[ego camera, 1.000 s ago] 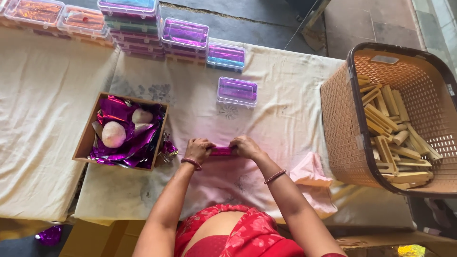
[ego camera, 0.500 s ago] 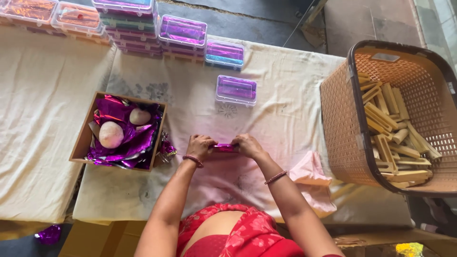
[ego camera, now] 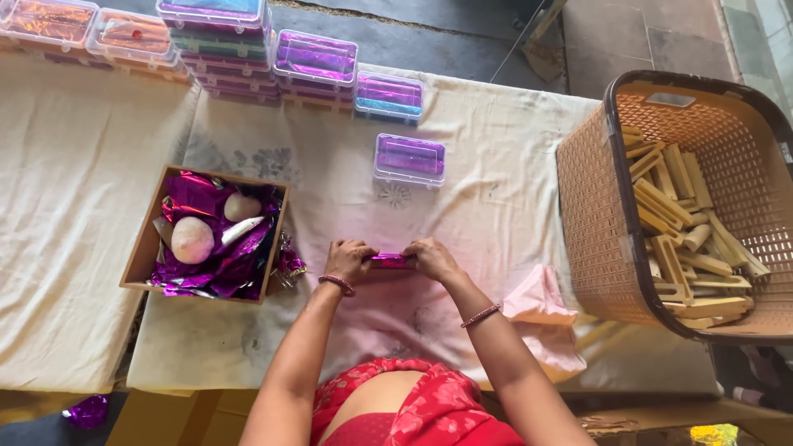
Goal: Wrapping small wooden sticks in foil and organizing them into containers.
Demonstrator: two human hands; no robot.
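Hands first: the left hand (ego camera: 349,258) and right hand (ego camera: 431,258) each pinch one end of a small bar wrapped in shiny purple foil (ego camera: 391,261), held low over the cloth-covered table (ego camera: 496,198) right in front of the person, fingers curled tight on the ends. By the look of it the wrapping step is in hand, with the foil being closed at both ends; finishing it would call for an even fold or twist on each side so the thin, crinkly foil does not tear. Just beside the right forearm lies a soft pink cloth (ego camera: 541,307), crumpled. To the left sits a cardboard box (ego camera: 139,263) lined with loose purple foil sheets, glossy and wrinkled, with two pale rounded lumps (ego camera: 192,239) on top. To the right stands a tan plastic lattice basket (ego camera: 591,223) holding many plain, pale rectangular sticks (ego camera: 677,215). Farther off, a clear lidded plastic box (ego camera: 410,158) with purple contents stands alone, and behind it rows of similar stacked boxes (ego camera: 248,49) line the table's far edge.
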